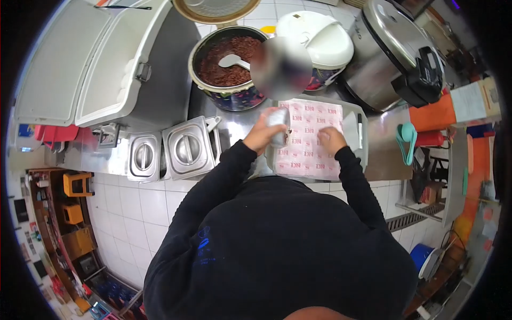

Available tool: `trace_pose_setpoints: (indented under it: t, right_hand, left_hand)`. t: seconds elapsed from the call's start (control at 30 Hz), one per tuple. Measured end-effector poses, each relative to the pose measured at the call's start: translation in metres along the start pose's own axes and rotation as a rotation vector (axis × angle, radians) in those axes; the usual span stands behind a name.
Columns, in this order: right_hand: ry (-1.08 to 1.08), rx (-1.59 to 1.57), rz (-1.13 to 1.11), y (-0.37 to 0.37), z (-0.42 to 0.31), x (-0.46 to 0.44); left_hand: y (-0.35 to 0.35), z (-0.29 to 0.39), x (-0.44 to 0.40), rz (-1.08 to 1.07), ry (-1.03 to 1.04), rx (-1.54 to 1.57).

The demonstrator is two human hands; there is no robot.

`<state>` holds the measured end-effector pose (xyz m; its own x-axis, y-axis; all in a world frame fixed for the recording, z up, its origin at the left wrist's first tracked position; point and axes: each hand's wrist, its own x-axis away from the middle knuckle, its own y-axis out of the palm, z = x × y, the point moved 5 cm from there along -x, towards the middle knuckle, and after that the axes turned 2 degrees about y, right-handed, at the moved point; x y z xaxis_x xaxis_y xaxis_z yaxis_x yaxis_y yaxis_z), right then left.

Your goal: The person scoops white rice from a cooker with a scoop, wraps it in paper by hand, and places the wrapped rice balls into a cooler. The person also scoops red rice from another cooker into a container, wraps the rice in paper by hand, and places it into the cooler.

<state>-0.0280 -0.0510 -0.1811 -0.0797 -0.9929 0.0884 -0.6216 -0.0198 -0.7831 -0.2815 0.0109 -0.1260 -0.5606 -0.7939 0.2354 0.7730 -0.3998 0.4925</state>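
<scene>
My left hand (pixel 260 132) is wrapped round a small silvery-grey, roughly cylindrical thing (pixel 278 124), held tilted at the left edge of pink-and-white printed paper (pixel 311 157). Dark bits show beside its right side; its exact kind is unclear. Over the right part of the paper is my right hand (pixel 333 141), its fingers bent together; whatever they may hold is hidden. The paper lies on a pale tray (pixel 358 112). A black pen-like stick (pixel 360 130) rests along the tray's right side.
Behind is a pot of dark red-brown food (pixel 234 48) with a white paddle (pixel 230 61). Right of it stand a white-lidded container (pixel 325 45) and a large steel cooker (pixel 381 58). Lidded steel pans (pixel 186 149) and an open cooler box (pixel 154 80) are left.
</scene>
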Motion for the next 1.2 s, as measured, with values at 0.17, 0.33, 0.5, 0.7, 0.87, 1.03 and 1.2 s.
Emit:
trace_pose_setpoints:
  t: [0.17, 0.33, 0.5, 0.7, 0.87, 1.03, 1.2]
  right_hand:
    - [-0.025, 0.096, -0.026, 0.015, 0.012, 0.056]
    - [-0.032, 0.043, -0.039, 0.024, 0.029, 0.065]
    - [-0.111, 0.044, -0.039, 0.018, 0.033, 0.064]
    - [-0.15, -0.097, -0.056, -0.004, 0.037, 0.075]
    - [-0.323, 0.077, -0.108, 0.003, 0.015, 0.085]
    - [-0.333, 0.098, -0.069, 0.01, 0.021, 0.078]
    - [-0.313, 0.021, -0.07, 0.015, 0.029, 0.071]
  left_hand:
    - [0.075, -0.021, -0.026, -0.313, 0.409, -1.25]
    - [0.086, -0.084, -0.037, -0.401, 0.444, -1.569]
    - [0.082, -0.073, -0.04, -0.269, 0.447, -1.435]
    - [0.021, -0.008, -0.018, -0.006, 0.629, -1.136]
    - [-0.045, 0.005, 0.015, 0.293, 0.409, -1.527]
    - [0.008, 0.012, 0.046, 0.445, 0.322, -1.785]
    - [0.03, -0.043, 0.043, -0.378, 0.519, -1.269]
